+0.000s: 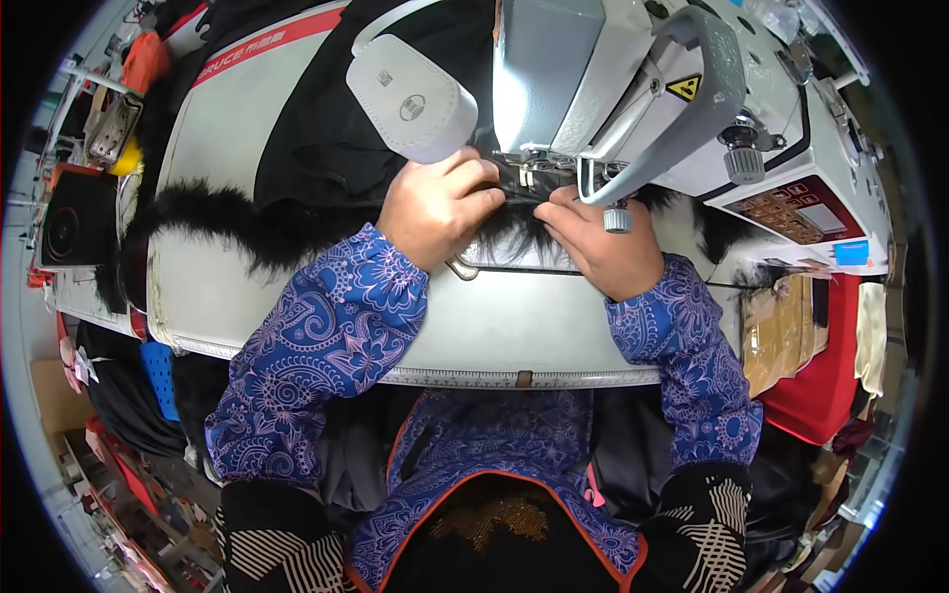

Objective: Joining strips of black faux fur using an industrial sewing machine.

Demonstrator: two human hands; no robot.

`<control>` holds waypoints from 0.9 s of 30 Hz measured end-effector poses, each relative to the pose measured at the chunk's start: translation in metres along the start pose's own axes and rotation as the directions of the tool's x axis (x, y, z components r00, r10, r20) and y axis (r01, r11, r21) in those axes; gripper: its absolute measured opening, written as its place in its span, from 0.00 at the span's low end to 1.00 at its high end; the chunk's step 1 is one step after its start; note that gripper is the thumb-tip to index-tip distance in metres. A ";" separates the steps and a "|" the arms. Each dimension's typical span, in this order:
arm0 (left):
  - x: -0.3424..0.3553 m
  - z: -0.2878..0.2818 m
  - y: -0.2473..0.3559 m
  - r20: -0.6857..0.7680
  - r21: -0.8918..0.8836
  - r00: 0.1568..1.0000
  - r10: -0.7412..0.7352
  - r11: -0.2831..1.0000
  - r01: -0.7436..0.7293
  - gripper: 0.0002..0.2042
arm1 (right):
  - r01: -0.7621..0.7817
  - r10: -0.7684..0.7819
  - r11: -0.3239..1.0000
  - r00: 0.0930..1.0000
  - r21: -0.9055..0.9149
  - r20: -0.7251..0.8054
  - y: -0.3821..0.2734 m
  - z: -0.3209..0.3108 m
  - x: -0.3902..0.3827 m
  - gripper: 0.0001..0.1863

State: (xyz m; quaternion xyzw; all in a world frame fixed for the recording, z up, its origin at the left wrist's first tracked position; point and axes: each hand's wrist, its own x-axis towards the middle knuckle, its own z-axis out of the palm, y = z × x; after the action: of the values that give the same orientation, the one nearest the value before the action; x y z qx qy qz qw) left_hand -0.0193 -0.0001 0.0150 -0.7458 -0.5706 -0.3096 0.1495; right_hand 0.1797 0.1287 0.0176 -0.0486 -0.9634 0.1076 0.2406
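Note:
Both my hands are at the needle area of a white and grey sewing machine [549,79]. My left hand [442,206] pinches the edge of a black cloth [321,158] just left of the presser foot [527,178]. To the right of the foot, my right hand [605,240] has its fingers closed on the same dark edge. Black fur trim [222,222] runs along that edge, trailing left across the table and showing between my hands. The fingertips partly hide where cloth and fur meet.
A white lamp head [410,99] hangs just above my left hand. A grey curved bar [707,109] arches over my right hand. The control panel [796,211] is at the right. A measuring strip [455,378] lines the table's front edge. A taped brown package [776,331] lies at the right.

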 end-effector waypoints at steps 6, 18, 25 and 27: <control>-0.005 0.006 0.002 0.069 -0.060 0.995 0.072 0.996 -0.068 0.12 | -0.042 0.045 0.999 0.994 -0.033 0.098 -0.001 -0.004 0.005 0.09; -0.007 0.000 -0.005 0.092 -0.178 0.979 0.181 0.970 -0.163 0.12 | -0.005 0.012 0.998 0.994 -0.058 0.108 0.001 -0.011 0.001 0.09; -0.013 0.001 -0.005 0.136 -0.188 0.988 0.077 0.981 -0.051 0.12 | 0.054 -0.055 0.998 0.998 0.024 0.027 0.005 -0.010 -0.005 0.11; -0.009 0.001 -0.008 0.132 -0.160 0.990 0.055 0.987 -0.034 0.13 | 0.043 -0.043 0.999 0.999 -0.031 -0.007 0.004 -0.005 -0.004 0.12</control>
State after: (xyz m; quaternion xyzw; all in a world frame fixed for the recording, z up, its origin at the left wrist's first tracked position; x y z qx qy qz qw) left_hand -0.0275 -0.0037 0.0074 -0.7872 -0.5364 -0.2986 0.0581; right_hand 0.1864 0.1327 0.0194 -0.0320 -0.9649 0.0873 0.2457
